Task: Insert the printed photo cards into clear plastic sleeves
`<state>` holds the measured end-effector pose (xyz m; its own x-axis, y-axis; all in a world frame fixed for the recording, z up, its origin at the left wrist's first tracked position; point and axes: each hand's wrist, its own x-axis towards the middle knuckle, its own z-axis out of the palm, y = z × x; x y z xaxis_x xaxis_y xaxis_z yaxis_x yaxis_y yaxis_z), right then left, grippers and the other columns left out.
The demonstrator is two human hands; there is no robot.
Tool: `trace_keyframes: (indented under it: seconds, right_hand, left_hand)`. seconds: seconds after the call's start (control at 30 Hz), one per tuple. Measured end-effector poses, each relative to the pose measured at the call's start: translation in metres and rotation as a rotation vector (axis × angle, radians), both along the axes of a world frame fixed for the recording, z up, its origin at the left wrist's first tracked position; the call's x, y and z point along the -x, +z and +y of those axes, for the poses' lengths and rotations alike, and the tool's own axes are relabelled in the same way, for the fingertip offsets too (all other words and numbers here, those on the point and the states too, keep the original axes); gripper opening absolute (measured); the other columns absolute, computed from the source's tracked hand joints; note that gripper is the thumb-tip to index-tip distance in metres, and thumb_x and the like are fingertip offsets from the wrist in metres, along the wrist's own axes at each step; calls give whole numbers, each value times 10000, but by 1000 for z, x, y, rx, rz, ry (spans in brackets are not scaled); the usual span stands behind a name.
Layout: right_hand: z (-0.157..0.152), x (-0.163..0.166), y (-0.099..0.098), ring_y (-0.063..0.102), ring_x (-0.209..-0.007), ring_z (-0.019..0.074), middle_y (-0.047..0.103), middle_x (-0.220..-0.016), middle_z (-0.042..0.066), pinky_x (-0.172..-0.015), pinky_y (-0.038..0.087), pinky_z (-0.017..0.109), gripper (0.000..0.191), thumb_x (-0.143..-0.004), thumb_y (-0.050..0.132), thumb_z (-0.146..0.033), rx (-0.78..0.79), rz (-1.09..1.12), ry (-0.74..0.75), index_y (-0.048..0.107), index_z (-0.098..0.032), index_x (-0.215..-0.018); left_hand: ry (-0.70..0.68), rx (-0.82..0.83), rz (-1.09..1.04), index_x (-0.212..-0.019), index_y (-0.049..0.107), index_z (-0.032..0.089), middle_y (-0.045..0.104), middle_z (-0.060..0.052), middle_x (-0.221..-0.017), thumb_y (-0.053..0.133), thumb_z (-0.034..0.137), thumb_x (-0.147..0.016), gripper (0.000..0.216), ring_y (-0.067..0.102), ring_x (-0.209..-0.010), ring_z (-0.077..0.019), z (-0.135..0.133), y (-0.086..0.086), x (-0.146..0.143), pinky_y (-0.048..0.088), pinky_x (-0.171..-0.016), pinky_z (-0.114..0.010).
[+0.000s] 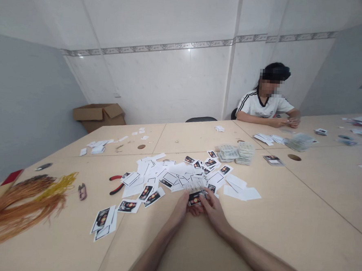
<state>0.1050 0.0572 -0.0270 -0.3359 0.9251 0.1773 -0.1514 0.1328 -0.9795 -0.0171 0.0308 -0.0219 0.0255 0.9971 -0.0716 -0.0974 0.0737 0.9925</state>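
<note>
Left hand (180,209) and right hand (215,210) closed narrowly around a small stack of printed paper cards (195,198), thin, light and easily bent (safest pinched by the long edges), just beside a loose scatter of white cards (172,176) on a pale laminate table (302,208).

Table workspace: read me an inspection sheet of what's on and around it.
Surface: joined pale tables with round holes.
Job's things: printed cards held in both hands; loose cards and white pieces scattered just ahead.
Clutter: red-handled pliers, orange and yellow cords, small snips, stacked clear packets.
Hands: left hand and right hand both grip the cards.
Cables: nothing seen.
Surroundings: seated co-worker across the table, hands together; cardboard box in the corner; white walls.
</note>
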Motion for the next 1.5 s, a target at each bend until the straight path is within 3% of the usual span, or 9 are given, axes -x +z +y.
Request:
trace_keyframes:
  seconds: [0.07, 0.23, 0.37, 0.77, 1.13, 1.37, 1.5]
  right_hand:
    - [0, -1, 1, 488, -537, 128, 525, -607, -5, -512, 402, 230, 373, -730, 470, -443, -1, -9, 1, 493, -151, -963]
    - [-1, -2, 6, 493, -581, 131, 533, -668, 6, -530, 408, 226, 319, -747, 457, -405, -13, -28, -11, 488, -149, -934]
    - [-3, -3, 9, 497, -564, 119, 541, -668, -4, -511, 409, 213, 258, -735, 491, -354, -43, -34, 29, 485, -161, -906]
    - [-7, 0, 8, 435, -383, 83, 510, -524, -33, -369, 354, 190, 266, -687, 552, -400, -18, -59, -14, 464, -157, -750]
    - [-5, -3, 8, 442, -443, 106, 474, -483, -30, -430, 346, 209, 292, -746, 471, -441, -52, -91, -54, 463, -163, -656]
    - [-2, 0, 2, 380, -391, 85, 393, -433, -58, -386, 297, 193, 341, -783, 391, -473, 7, -15, -15, 391, -178, -612]
    - [-1, 0, -1, 380, -404, 90, 403, -447, -50, -393, 301, 200, 374, -786, 351, -508, 21, -16, -38, 409, -176, -623]
  left_hand:
    - [-16, -15, 10, -663, 571, 84, 594, -71, -528, 214, 602, -743, 634, 504, -439, -127, -2, 4, -1, 387, -464, -256]
    - [-106, -98, 83, -849, 553, 118, 607, -26, -630, 503, 416, -722, 328, 535, -571, -123, -11, 18, -1, 387, -544, -224]
    - [-188, -142, 156, -836, 539, 124, 581, -21, -632, 467, 391, -756, 287, 526, -591, -123, -14, 22, -1, 387, -564, -230]
    - [-191, -150, 226, -906, 514, 170, 575, -15, -717, 442, 364, -774, 246, 528, -668, -144, -23, 27, -10, 404, -638, -261]
    - [-188, -133, 237, -879, 528, 161, 579, -27, -693, 463, 345, -761, 227, 528, -675, -153, -21, 26, -5, 408, -659, -266]
    - [-169, -142, 240, -888, 508, 145, 576, -27, -712, 464, 354, -763, 248, 520, -665, -137, -18, 24, -4, 404, -654, -260]
    - [-190, -138, 204, -783, 523, 133, 567, -27, -667, 429, 387, -774, 271, 519, -621, -129, -17, 25, -6, 403, -613, -251]
